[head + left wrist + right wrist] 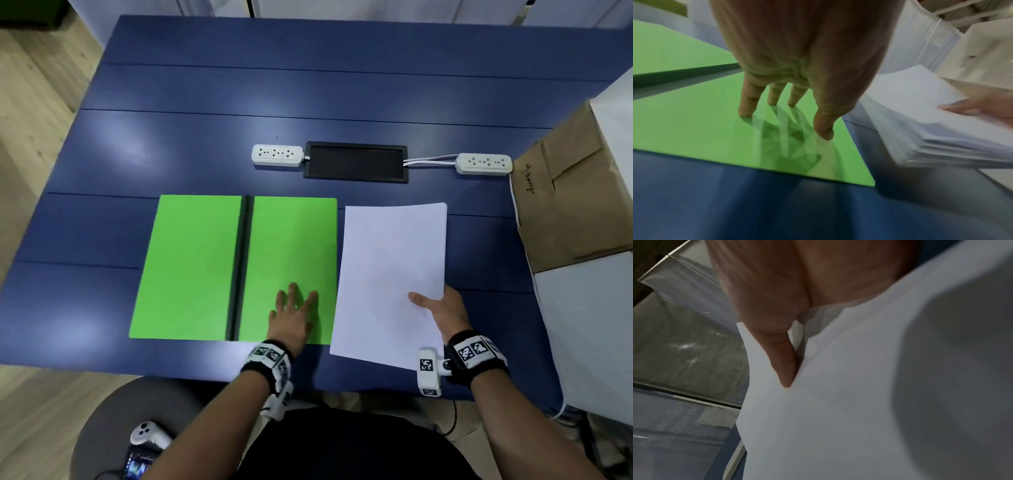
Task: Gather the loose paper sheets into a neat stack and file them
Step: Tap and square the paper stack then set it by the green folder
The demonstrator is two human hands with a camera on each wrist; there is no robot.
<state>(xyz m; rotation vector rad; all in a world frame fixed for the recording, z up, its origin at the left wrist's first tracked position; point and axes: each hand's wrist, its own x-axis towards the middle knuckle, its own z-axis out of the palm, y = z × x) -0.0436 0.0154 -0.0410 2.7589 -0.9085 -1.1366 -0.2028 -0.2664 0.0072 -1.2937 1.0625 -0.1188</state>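
While the left hand (291,315) lay flat with fingers spread on the open green folder (191,267), the right hand (442,311) pinched the neat paper stack (390,274) just beside it; gathering looked done, but filing was not

An office or study workspace is suggested. A blue desk (205,102) with a recessed black cable tray (355,163) is seen well beyond the hands, and a white power strip (277,155) is plugged in at each end of that tray, the second power strip (484,163) lying beyond the right hand (445,310). An open green file folder (191,267) is pressed under the left hand (291,317), with a white paper stack (390,260) just beside it. A cardboard box (575,192) is set further right, over light wood flooring (30,102).
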